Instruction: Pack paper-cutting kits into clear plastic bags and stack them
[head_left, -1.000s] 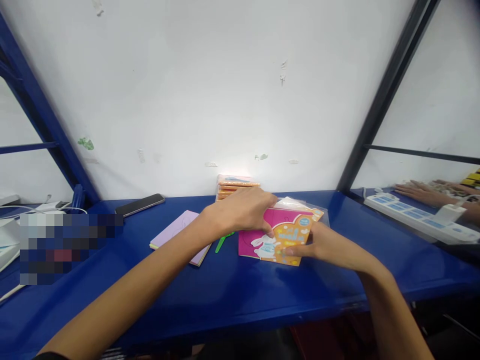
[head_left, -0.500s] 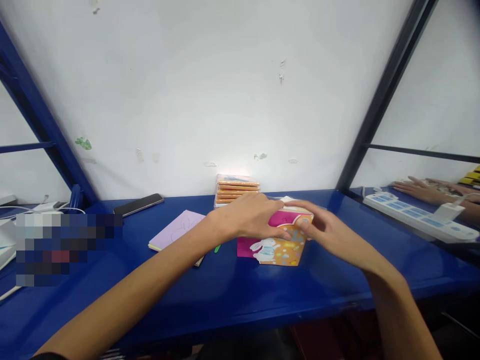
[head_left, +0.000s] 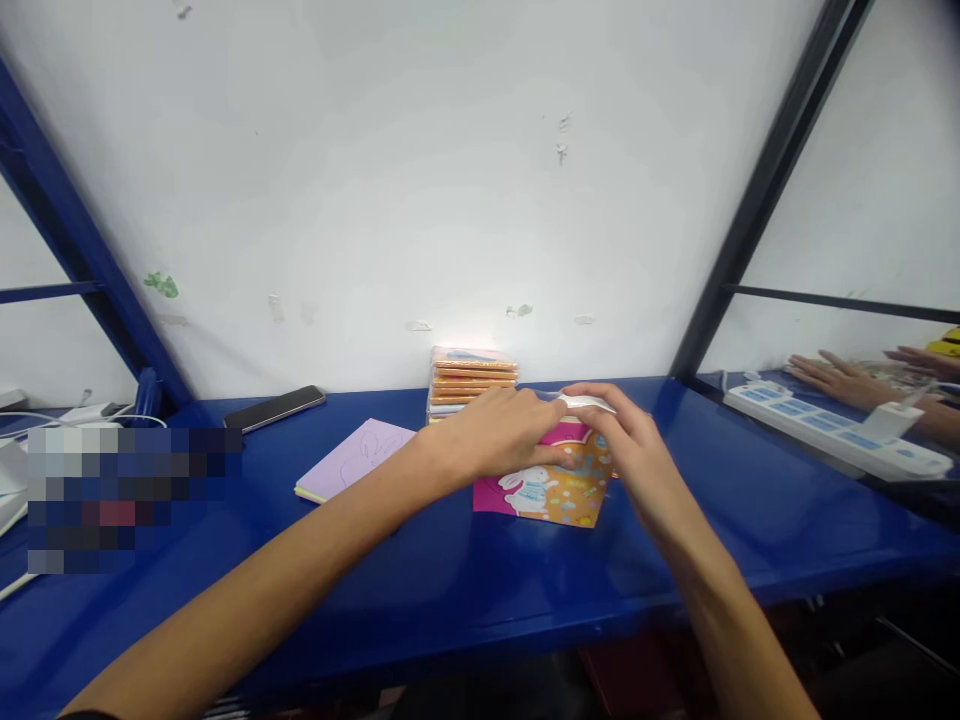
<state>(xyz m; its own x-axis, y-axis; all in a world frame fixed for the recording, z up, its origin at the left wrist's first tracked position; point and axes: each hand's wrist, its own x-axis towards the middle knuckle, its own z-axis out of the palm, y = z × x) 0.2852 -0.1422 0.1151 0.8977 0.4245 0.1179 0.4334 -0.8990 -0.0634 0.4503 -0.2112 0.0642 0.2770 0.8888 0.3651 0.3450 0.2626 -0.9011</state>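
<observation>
A pink and orange packet (head_left: 559, 497) with a white rabbit print stands tilted on the blue table, in front of me. My left hand (head_left: 510, 430) grips it from the left, thumb across the front and fingers over the top. Along its upper edge runs a white strip (head_left: 589, 401), which looks like paper or film. My right hand (head_left: 619, 425) is closed at the packet's upper right corner, its fingers bent over the white strip. The packet's back and the far fingertips are hidden.
Behind the packet, a stack of orange-edged wrapped packs (head_left: 472, 375) stands against the wall. Purple sheets (head_left: 352, 460) and a black phone (head_left: 275, 408) lie to the left. At right are a white power strip (head_left: 840, 430) and another person's hands (head_left: 847, 380).
My right hand has shifted from the packet's right side up onto its top edge, its thumb leaving the front. More of the white strip shows. My left hand keeps its grip.
</observation>
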